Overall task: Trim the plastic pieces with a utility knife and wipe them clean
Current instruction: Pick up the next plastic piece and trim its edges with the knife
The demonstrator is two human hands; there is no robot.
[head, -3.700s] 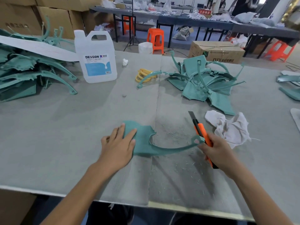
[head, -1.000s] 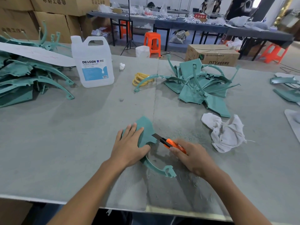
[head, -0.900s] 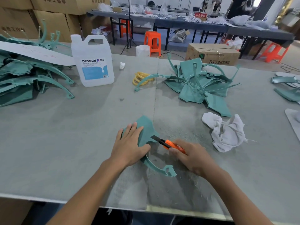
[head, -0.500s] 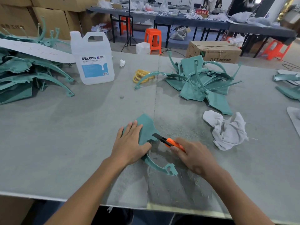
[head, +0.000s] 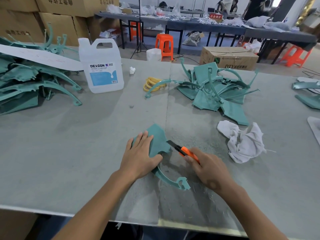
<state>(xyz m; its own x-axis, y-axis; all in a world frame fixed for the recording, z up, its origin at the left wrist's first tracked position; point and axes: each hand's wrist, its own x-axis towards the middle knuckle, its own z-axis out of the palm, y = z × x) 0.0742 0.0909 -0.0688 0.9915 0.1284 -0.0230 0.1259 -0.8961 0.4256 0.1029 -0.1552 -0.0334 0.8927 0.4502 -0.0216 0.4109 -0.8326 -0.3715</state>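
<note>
Teal plastic piece (head: pixel 158 142) flat on grey felt-covered table (head: pixel 69 144), near front edge. Left hand (head: pixel 140 155) presses it down, fingers straight. Right hand (head: pixel 208 168) grips orange utility knife (head: pixel 184 150) — blade tip at piece's right edge. White rag (head: pixel 242 142) right; teal pile (head: pixel 214 90) and DEXCON jug (head: pixel 101 66) beyond.

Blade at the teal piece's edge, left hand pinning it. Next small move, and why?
Likely draw the utility knife along the edge of the teal plastic piece, clear of the left hand pressing it flat. The right hand grips the handle, blade tip at that edge; the rag lies unused.
</note>
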